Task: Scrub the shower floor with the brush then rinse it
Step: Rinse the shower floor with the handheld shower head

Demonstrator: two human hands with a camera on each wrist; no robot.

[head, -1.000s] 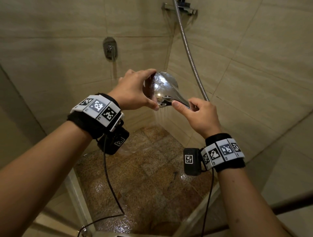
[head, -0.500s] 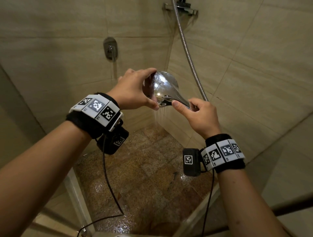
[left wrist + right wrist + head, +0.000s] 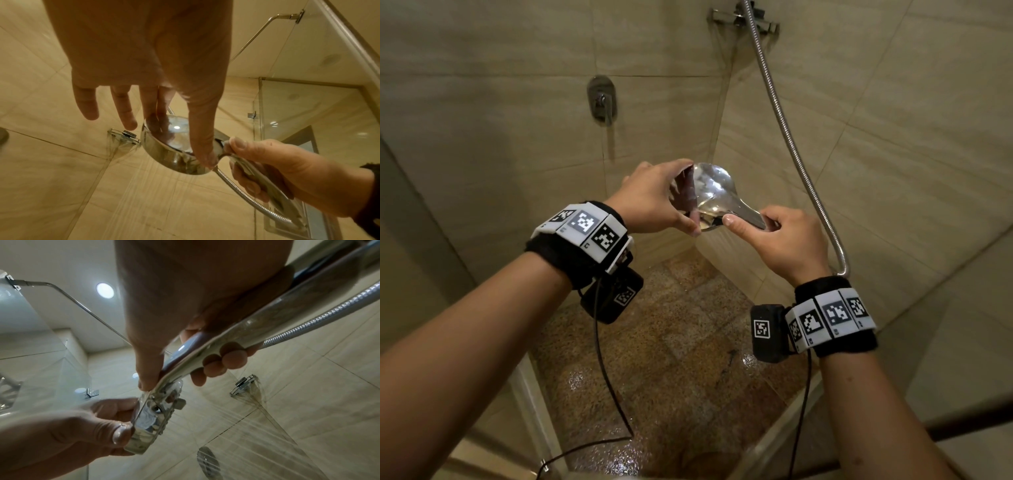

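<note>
A chrome shower head (image 3: 714,192) is held up in front of the tiled corner, above the wet brown speckled floor (image 3: 671,346). My left hand (image 3: 690,198) pinches the round rim of the shower head (image 3: 174,151) between thumb and fingers; the other fingers (image 3: 87,104) stick out straight. My right hand (image 3: 753,222) is curled round the handle (image 3: 236,344). Thin water streams (image 3: 131,194) spray from the face toward the wall and floor. The metal hose (image 3: 791,147) loops from the handle up to the wall fitting. No brush is in view.
A round mixer valve (image 3: 602,99) sits on the left wall and a chrome bracket (image 3: 743,17) is high in the corner. Glass panels (image 3: 308,113) and a low threshold (image 3: 530,394) enclose the stall. Wrist-camera cables (image 3: 606,377) hang below my arms.
</note>
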